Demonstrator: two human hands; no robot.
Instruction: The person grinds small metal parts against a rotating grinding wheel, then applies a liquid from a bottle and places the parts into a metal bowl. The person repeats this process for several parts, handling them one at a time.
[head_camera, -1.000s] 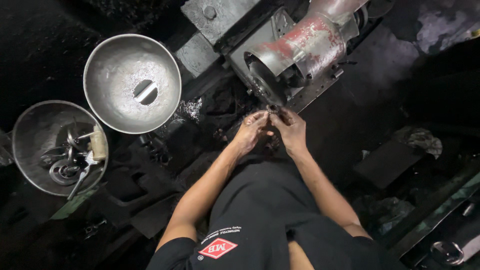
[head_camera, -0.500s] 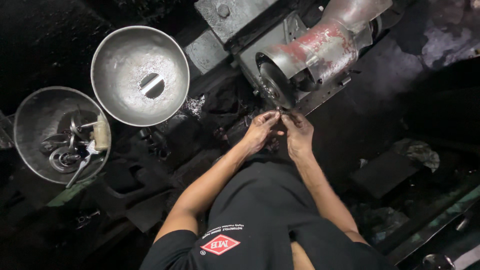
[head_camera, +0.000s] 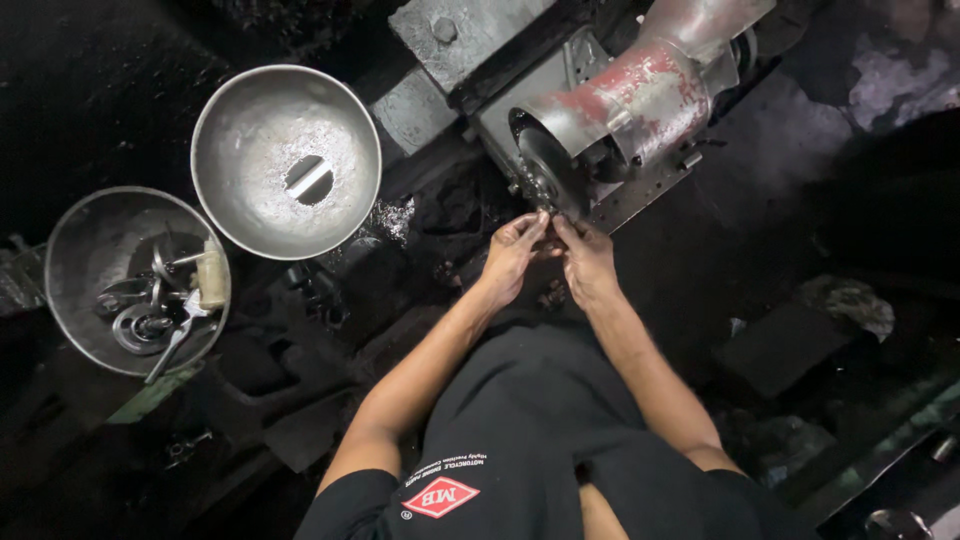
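Both hands, left (head_camera: 512, 258) and right (head_camera: 585, 262), pinch a small part at the grinder wheel (head_camera: 548, 172) | work under way | bowls (head_camera: 285, 160) untouched

Both bare forearms reach forward; left hand (head_camera: 512, 258) and right hand (head_camera: 587, 262) meet, fingertips pinched close together.

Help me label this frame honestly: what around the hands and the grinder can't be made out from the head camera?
- What the left hand and right hand pinch at the wheel: too small, covered by the fingertips.
- Most of the wheel: hidden under the red-stained metal guard.
- Parts in the left bowl: too small and tangled to identify.
- Machine top: cut off by the upper edge.
- Floor: too dark to read.
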